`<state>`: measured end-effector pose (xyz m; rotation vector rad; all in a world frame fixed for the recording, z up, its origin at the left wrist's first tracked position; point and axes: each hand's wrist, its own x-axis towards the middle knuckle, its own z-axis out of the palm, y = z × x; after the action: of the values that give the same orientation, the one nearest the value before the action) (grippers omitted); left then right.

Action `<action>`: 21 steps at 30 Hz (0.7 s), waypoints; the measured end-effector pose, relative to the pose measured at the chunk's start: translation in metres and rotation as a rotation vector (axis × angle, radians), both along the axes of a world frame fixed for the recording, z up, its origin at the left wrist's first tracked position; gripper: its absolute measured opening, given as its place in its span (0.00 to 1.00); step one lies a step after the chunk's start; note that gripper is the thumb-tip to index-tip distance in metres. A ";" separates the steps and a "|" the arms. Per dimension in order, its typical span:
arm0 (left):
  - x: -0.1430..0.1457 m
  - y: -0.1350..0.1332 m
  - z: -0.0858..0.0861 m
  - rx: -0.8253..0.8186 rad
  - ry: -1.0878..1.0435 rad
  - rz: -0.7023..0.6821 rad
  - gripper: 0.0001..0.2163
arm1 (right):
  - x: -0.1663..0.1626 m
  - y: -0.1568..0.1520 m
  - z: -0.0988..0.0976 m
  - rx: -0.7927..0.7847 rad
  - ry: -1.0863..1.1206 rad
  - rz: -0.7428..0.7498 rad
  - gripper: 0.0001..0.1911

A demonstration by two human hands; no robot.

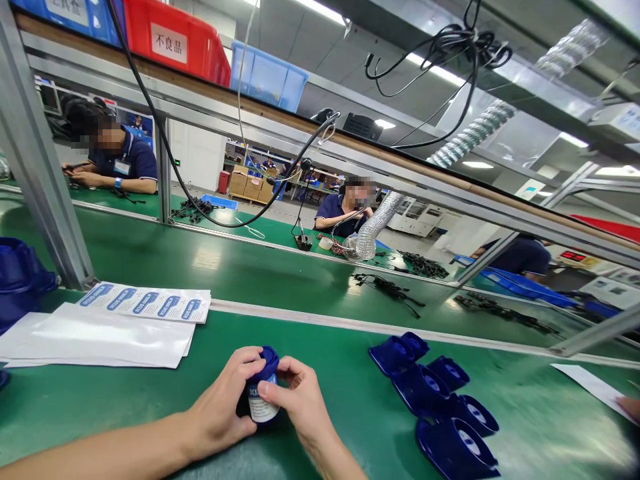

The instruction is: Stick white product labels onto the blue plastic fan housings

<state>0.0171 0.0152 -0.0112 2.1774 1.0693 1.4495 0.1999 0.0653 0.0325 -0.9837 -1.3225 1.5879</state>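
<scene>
Red bin (197, 47), pale blue bin (269, 77), coiled overhead cables (465, 47)

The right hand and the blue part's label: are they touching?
Touching. In the head view, the right hand has its thumb on the label of the blue part.

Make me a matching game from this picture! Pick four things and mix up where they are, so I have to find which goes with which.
Things:
1. Red bin
2. Sheet of printed labels
3. Labelled blue plastic part
4. Row of blue plastic parts

Places:
A. Held between the left hand and the right hand
B. On the green bench, to the right of both hands
C. Up on the shelf
D. Next to the white sheets, to the left of both hands

Right pairs: 1-C, 2-D, 3-A, 4-B
</scene>
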 end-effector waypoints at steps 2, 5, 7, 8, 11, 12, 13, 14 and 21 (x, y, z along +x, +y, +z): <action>-0.003 0.001 0.004 0.050 -0.006 -0.056 0.48 | 0.005 0.003 0.001 -0.049 0.017 0.032 0.23; -0.007 0.002 0.008 0.096 -0.016 -0.150 0.48 | 0.011 0.007 -0.002 -0.147 0.082 0.096 0.23; -0.010 0.002 0.008 0.102 -0.010 -0.193 0.51 | 0.014 0.010 -0.005 -0.168 0.095 0.127 0.22; -0.011 0.002 0.008 0.099 -0.004 -0.205 0.52 | 0.016 0.012 -0.007 -0.166 0.094 0.138 0.22; -0.013 0.002 0.006 0.110 -0.005 -0.219 0.52 | 0.018 0.016 -0.009 -0.137 0.100 0.165 0.22; -0.013 0.002 0.005 0.121 -0.014 -0.221 0.51 | 0.018 0.016 -0.009 -0.119 0.103 0.171 0.21; -0.014 0.002 0.004 0.128 -0.025 -0.220 0.50 | 0.018 0.017 -0.009 -0.100 0.106 0.178 0.21; -0.014 0.002 0.003 0.127 -0.039 -0.213 0.50 | 0.017 0.017 -0.010 -0.079 0.108 0.184 0.20; -0.015 0.003 0.000 0.018 -0.171 -0.177 0.47 | 0.014 0.012 -0.015 0.028 0.150 0.229 0.22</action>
<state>0.0017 0.0179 -0.0112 2.0584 0.7883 1.5361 0.2143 0.0774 0.0173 -0.7002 -1.3865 1.7715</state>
